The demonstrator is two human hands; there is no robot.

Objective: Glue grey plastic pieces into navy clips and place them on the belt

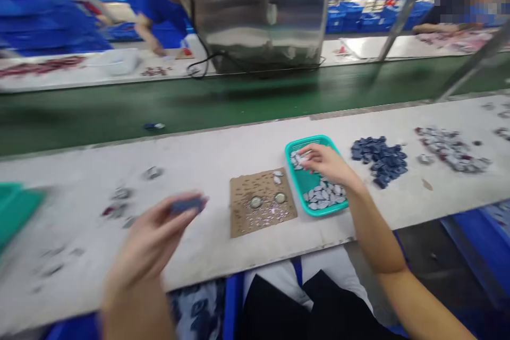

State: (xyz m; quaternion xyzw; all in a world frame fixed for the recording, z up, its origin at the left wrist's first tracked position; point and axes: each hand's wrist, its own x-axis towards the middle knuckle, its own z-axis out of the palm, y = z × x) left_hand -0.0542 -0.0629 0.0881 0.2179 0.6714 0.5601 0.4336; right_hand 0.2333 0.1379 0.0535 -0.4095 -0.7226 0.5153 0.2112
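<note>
My left hand (159, 228), smeared by motion, is raised over the left part of the table and pinches a small dark blue-grey piece (186, 205). My right hand (324, 162) reaches over a turquoise basket (290, 170), its thumb and fingers together near small white pieces at the far left corner; whether something is between them is hidden. More white oval pieces (323, 195) lie in the basket's near end. Just left of the basket lies a brown cardboard sheet (243, 226) with two round metal-rimmed caps (255, 202), many tiny shiny bits and two white pieces (277, 176).
A pile of dark blue-grey pieces (380, 159) and a heap of whitish and red pieces (452, 150) lie to the right. Loose pieces (121, 194) and a green container (18, 207) are at left. Across a green strip stand a steel machine (255, 10) and co-workers (163, 8).
</note>
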